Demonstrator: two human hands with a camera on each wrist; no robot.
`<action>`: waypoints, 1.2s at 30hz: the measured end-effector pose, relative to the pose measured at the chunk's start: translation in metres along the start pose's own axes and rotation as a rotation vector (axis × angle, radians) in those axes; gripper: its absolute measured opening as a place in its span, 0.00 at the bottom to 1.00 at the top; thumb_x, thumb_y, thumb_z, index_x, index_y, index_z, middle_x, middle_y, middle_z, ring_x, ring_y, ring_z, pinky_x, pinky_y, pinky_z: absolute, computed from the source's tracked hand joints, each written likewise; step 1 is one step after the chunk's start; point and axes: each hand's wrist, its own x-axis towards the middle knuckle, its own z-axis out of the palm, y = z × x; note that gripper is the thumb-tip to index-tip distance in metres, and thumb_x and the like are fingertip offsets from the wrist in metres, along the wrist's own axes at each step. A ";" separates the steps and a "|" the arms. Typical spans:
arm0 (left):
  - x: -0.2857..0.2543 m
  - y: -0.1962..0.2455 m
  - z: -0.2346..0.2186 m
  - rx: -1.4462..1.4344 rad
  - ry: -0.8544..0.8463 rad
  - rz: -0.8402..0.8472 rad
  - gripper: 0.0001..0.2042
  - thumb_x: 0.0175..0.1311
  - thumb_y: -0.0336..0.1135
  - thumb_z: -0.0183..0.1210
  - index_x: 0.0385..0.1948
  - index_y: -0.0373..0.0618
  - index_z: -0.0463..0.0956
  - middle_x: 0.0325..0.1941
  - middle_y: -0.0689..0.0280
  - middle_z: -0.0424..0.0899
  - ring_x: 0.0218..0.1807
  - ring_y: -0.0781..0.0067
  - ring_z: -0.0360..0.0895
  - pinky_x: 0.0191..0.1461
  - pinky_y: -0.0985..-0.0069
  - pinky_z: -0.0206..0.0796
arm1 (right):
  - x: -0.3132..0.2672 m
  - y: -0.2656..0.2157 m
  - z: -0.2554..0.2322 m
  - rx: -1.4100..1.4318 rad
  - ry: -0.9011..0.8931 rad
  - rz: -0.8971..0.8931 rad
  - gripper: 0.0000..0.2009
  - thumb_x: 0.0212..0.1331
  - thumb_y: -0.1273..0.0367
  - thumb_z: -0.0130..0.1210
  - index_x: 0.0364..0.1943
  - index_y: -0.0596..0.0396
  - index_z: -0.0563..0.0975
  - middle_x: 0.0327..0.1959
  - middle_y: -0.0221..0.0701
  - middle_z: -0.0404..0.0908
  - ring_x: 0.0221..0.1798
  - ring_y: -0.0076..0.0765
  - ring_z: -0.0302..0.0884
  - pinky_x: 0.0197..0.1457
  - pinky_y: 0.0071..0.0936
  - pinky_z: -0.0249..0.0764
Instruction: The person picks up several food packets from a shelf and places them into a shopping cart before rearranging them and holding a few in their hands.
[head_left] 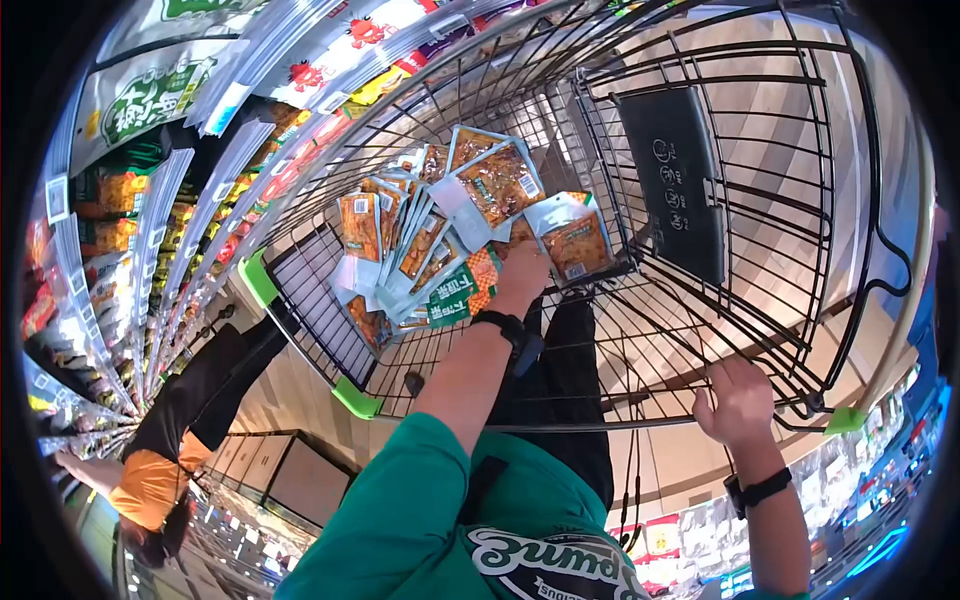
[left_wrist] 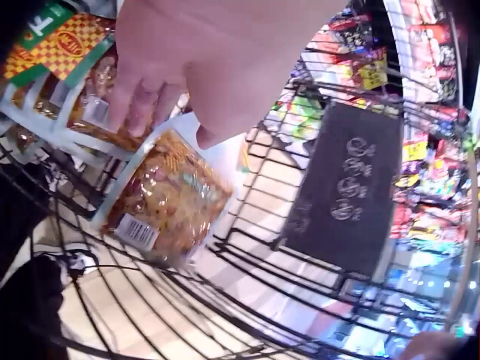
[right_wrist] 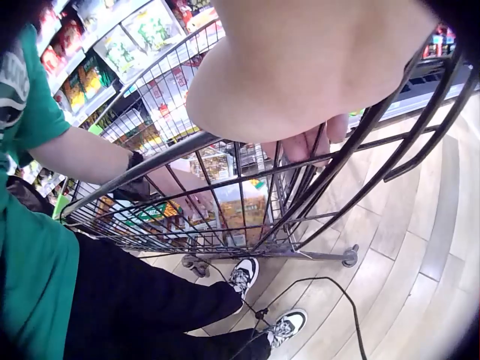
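My left hand (head_left: pixel 525 275) reaches down into a wire shopping cart (head_left: pixel 650 425) among snack packets. In the left wrist view its fingers (left_wrist: pixel 142 112) point down onto the packets, and the thumb lies over the pale top edge of one packet (left_wrist: pixel 169 199) with a barcode. Beside the hand lies a green-and-orange packet (head_left: pixel 465 290). Several clear-fronted packets (head_left: pixel 420 245) with brown-orange food lean together in a row; another packet (head_left: pixel 495 185) lies on top farther in. My right hand (head_left: pixel 740 400) grips the cart's near rim, fingers hooked over the bar.
Shelves of bagged snacks (head_left: pixel 110 240) run along the left. A dark panel (head_left: pixel 675 185) is fixed to the cart's right-hand side. Another person in an orange top (head_left: pixel 155 490) is at the lower left. Beneath the cart, my shoes (right_wrist: pixel 289 326) stand on wood-look flooring, near a dangling cable (right_wrist: pixel 337 292).
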 end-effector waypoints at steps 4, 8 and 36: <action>0.000 -0.029 -0.005 -0.760 0.145 -0.429 0.17 0.65 0.46 0.56 0.43 0.40 0.72 0.39 0.52 0.81 0.39 0.56 0.82 0.40 0.65 0.75 | -0.001 0.000 -0.003 0.006 -0.010 -0.010 0.08 0.38 0.67 0.59 0.19 0.52 0.71 0.19 0.33 0.68 0.24 0.40 0.70 0.27 0.36 0.67; -0.008 -0.007 -0.026 -1.308 0.463 -0.655 0.15 0.68 0.46 0.54 0.44 0.43 0.69 0.33 0.63 0.81 0.32 0.69 0.81 0.31 0.74 0.76 | 0.002 -0.001 -0.007 -0.004 0.028 -0.041 0.08 0.40 0.67 0.59 0.19 0.52 0.72 0.18 0.32 0.68 0.22 0.39 0.69 0.27 0.35 0.67; -0.411 0.202 -0.180 -1.211 0.481 0.622 0.19 0.77 0.43 0.40 0.52 0.35 0.70 0.47 0.66 0.78 0.48 0.81 0.72 0.55 0.79 0.64 | -0.049 -0.150 -0.106 1.369 0.040 -0.177 0.22 0.62 0.69 0.57 0.59 0.58 0.68 0.52 0.35 0.75 0.48 0.28 0.75 0.49 0.22 0.70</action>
